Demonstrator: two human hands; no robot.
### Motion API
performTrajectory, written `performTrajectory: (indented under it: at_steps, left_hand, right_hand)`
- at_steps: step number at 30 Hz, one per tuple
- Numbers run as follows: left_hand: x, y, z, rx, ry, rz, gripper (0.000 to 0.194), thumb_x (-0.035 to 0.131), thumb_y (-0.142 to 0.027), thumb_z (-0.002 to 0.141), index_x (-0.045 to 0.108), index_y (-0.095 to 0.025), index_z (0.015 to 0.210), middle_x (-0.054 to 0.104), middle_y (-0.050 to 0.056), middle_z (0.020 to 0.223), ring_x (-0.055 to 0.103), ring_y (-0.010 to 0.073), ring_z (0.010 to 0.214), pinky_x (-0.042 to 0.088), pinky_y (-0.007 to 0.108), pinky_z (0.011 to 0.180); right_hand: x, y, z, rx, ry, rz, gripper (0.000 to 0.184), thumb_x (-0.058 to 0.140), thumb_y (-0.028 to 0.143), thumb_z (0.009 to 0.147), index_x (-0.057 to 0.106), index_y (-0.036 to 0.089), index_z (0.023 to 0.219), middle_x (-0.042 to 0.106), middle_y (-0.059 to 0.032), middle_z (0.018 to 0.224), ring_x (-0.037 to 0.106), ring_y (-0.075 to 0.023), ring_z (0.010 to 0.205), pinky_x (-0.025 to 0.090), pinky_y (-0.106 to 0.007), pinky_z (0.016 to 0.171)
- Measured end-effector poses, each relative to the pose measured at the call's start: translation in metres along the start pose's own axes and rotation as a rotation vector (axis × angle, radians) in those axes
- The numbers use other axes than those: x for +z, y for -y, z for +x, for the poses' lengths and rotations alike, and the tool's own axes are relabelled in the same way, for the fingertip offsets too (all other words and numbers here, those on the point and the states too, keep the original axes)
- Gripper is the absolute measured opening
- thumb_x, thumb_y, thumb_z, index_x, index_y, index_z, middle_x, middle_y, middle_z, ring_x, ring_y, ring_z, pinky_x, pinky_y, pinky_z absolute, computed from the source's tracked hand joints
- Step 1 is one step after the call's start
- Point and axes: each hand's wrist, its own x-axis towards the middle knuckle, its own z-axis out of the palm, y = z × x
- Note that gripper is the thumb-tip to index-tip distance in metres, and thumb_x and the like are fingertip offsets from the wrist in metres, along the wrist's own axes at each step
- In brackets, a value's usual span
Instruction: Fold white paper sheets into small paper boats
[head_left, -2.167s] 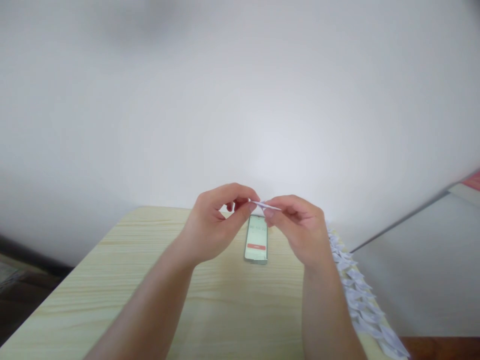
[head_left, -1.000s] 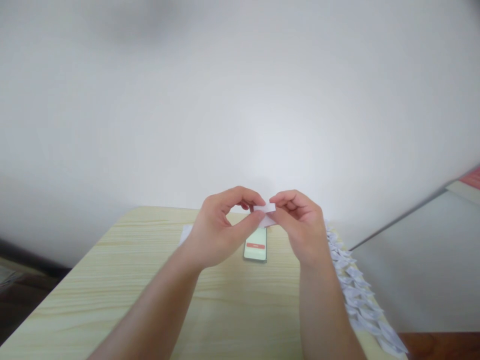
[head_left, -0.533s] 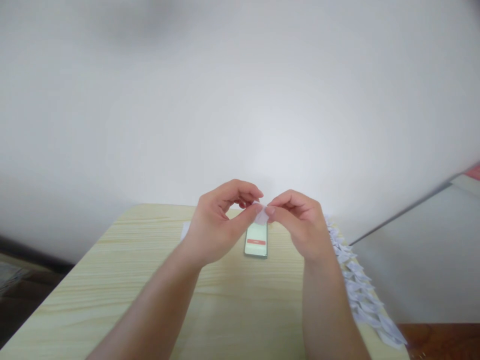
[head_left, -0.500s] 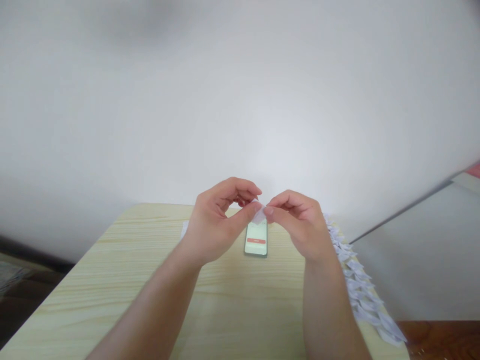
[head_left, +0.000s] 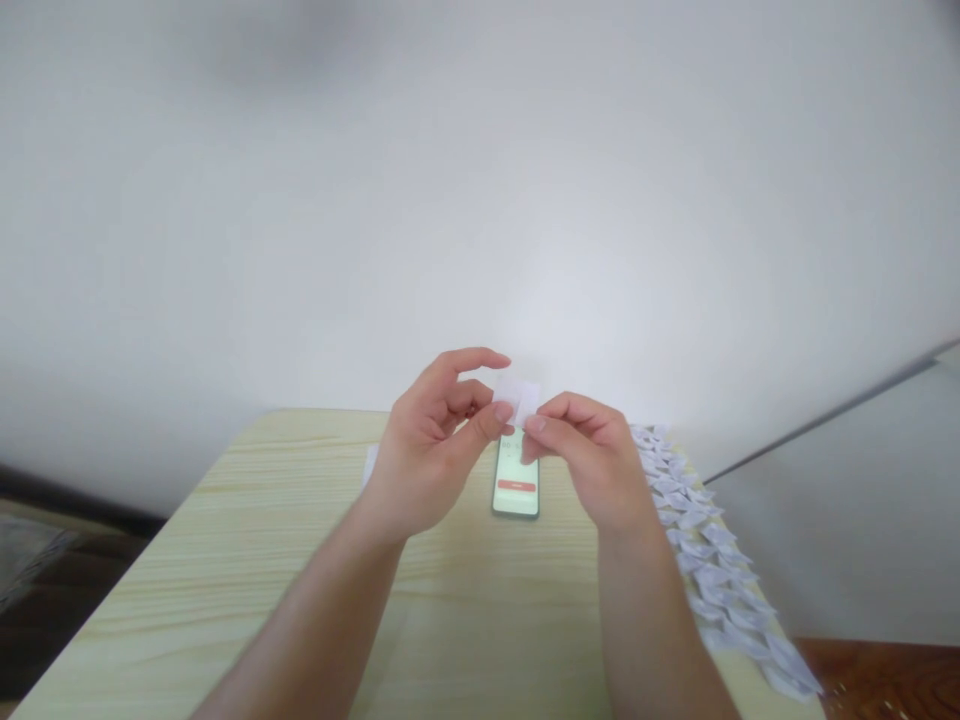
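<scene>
A small piece of folded white paper [head_left: 517, 394] is held up between both hands, above the far part of the table. My left hand [head_left: 439, 440] pinches its left side between thumb and fingers, with the index finger raised and stretched above it. On the lower right edge, my right hand [head_left: 589, 450] grips the paper between thumb and fingertips. Below the paper a phone [head_left: 516, 500] with a lit screen and a red bar lies on the table; the hands and paper cover its upper part.
Several folded white paper pieces [head_left: 712, 560] lie in rows along the right edge of the wooden table [head_left: 480, 640]. Another bit of white paper [head_left: 370, 462] shows partly behind my left wrist. A pale wall [head_left: 480, 200] rises behind the table.
The paper is now lifted slightly and shows a broader, flatter face. My left index finger has straightened and risen off it. The right hand has shifted slightly left.
</scene>
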Motion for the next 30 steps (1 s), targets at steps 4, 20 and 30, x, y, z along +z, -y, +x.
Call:
performTrajectory:
  at_steps: [4, 20, 30]
  left_hand:
    - [-0.002, 0.005, 0.003, -0.039, 0.035, -0.053, 0.015, 0.071, -0.029, 0.095, 0.065, -0.022, 0.107, 0.066, 0.001, 0.079, 0.062, 0.0142, 0.075, 0.053, 0.027, 0.07]
    - [-0.011, 0.007, 0.001, -0.084, 0.208, -0.246, 0.014, 0.075, -0.018, 0.091, 0.069, -0.019, 0.104, 0.068, 0.004, 0.088, 0.062, 0.0138, 0.079, 0.049, 0.027, 0.071]
    - [-0.004, -0.001, -0.005, 0.165, -0.026, -0.022, 0.014, 0.079, -0.008, 0.085, 0.077, -0.02, 0.092, 0.075, 0.004, 0.086, 0.067, 0.0137, 0.077, 0.052, 0.027, 0.067]
  right_hand:
    - [-0.002, -0.006, 0.002, -0.034, 0.034, 0.125, 0.025, 0.077, 0.025, 0.089, 0.07, 0.028, 0.112, 0.077, 0.001, 0.088, 0.071, -0.016, 0.072, 0.06, -0.032, 0.07]
    - [-0.009, 0.0, -0.002, -0.132, 0.036, 0.04, 0.011, 0.081, 0.025, 0.089, 0.08, 0.025, 0.1, 0.079, -0.002, 0.092, 0.073, -0.0154, 0.081, 0.058, -0.028, 0.071]
    - [-0.002, 0.004, -0.009, -0.246, -0.055, -0.015, 0.009, 0.079, 0.024, 0.091, 0.08, 0.028, 0.099, 0.079, -0.002, 0.095, 0.073, -0.018, 0.085, 0.059, -0.032, 0.074]
